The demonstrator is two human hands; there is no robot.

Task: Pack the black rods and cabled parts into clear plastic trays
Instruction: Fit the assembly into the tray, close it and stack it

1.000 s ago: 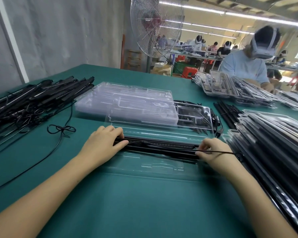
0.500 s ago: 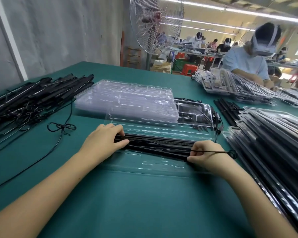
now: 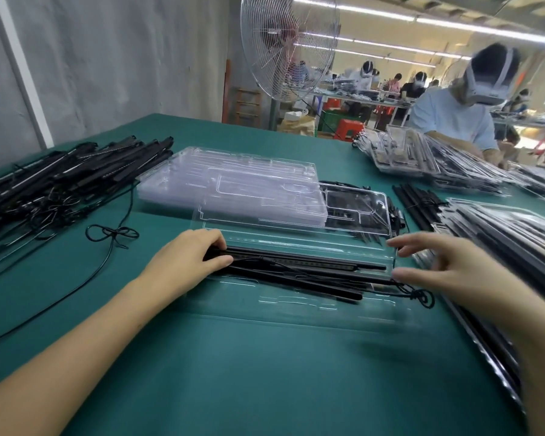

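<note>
A clear plastic tray lies open on the green table in front of me, its lid folded back. Black rods with a thin cable lie lengthwise in the tray. My left hand grips the rods' left end, fingers curled over it. My right hand hovers at the tray's right end with fingers spread and holds nothing. A knotted cable loop lies just below its thumb.
A pile of loose black rods and cables lies at the left, a stray cable with a bow trailing from it. Empty clear trays are stacked behind. Packed trays are piled on the right. Another person works across the table.
My right hand has let go of the cable and rods' right end and opened, moving right. The cable loop now lies on the tray edge. The left hand stays put.
</note>
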